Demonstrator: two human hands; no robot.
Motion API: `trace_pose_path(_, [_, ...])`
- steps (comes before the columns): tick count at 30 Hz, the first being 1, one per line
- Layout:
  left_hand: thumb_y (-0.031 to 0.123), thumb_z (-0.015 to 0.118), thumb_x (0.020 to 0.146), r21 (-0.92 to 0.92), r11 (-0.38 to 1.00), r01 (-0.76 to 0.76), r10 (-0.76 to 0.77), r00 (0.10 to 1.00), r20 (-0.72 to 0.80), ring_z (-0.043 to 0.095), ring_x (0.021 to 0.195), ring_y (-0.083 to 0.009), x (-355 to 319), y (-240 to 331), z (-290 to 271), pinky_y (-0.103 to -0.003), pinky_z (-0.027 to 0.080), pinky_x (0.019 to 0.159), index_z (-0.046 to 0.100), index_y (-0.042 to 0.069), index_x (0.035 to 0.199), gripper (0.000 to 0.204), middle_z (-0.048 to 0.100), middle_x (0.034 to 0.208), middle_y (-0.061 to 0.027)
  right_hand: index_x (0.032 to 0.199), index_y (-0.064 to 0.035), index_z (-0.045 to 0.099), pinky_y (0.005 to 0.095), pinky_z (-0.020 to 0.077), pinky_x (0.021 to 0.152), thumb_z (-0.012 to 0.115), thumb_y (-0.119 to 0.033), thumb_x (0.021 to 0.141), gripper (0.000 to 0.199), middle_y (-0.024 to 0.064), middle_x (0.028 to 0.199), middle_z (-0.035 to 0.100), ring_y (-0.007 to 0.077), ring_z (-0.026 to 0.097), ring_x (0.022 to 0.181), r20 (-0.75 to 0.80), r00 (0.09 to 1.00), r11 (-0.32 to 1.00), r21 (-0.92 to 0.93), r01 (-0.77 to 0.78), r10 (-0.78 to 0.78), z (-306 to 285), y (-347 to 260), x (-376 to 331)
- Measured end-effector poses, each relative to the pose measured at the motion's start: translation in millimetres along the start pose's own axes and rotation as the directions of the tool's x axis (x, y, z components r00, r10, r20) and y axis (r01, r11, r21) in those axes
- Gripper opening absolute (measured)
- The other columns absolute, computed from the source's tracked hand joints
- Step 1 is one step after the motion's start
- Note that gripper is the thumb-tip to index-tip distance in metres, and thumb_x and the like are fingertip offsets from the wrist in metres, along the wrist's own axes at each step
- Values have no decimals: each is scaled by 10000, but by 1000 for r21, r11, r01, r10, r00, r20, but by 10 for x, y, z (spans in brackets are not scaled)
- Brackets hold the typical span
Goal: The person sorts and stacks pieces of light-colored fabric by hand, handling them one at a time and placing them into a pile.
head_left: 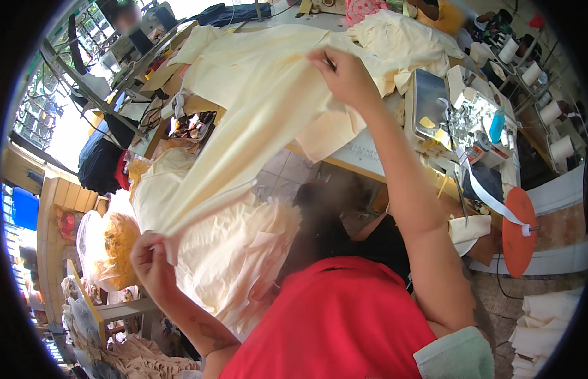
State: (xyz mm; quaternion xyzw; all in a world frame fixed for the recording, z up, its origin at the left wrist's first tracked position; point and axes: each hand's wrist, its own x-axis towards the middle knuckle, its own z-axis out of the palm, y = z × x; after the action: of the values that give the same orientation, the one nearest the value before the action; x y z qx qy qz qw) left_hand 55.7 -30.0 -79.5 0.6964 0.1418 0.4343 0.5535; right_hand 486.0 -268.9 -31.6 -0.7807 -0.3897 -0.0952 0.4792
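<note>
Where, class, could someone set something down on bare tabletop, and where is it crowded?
A bare strip of table shows between the cream cloth and the right forearm, bordered by the front edge. Crowded: the far side, under heaped fabric, and rightward, around the machine.

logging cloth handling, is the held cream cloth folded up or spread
Spread: the cream cloth stretches between the left hand and right hand.

Left forearm (199, 323) runs from the near edge out to the left, left hand (152, 258) closed in a thumb-to-finger pinch, while the right arm (408, 196) reaches far, only slightly bent, with the right hand (346, 77) at far centre, turned left and also pinched, hands well apart.
</note>
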Motion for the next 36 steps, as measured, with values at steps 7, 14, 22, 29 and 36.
trace_pose_path(7, [-8,621,945,214,977,-2,55,968,-244,653,1047,-220,78,221,-289,-347,505,990,654,-41,1176,235,679,1134,-142,1175,-95,676,390,529,781,573,-70,927,270,189,997,704,374,675,920,-99,994,993,-95,-65,56,-154,-16,-327])
trace_pose_path(14, [55,627,960,332,935,-128,264,874,-408,660,931,-173,300,372,-89,-291,532,848,680,-42,1046,141,693,996,-95,1112,-19,694,278,492,742,612,-24,921,208,88,950,709,137,643,806,202,973,991,-99,-94,113,-627,100,-786])
trace_pose_path(22, [269,560,1016,673,696,-251,680,530,-507,691,974,-225,260,1285,-834,-337,596,756,607,-79,1211,401,690,1116,-133,1093,38,705,195,357,507,609,-16,922,203,34,787,650,41,489,552,166,959,827,553,102,-229,-984,-1160,-913])
trace_pose_path(29, [141,471,1045,-13,976,-219,206,933,-294,595,1232,-296,1063,673,-815,-451,504,1022,539,-17,1339,341,609,1293,-192,1075,52,663,245,495,542,652,-110,949,206,29,768,654,107,633,599,144,989,682,719,-134,43,-185,-1007,132])
trace_pose_path(36, [23,438,979,739,605,-296,672,688,-274,605,1200,-365,1385,1340,-1721,-438,432,1134,579,-102,1196,288,614,1240,-256,1105,17,675,242,545,823,686,-128,943,218,93,933,715,155,690,854,23,989,589,805,70,-149,876,-1715,548])
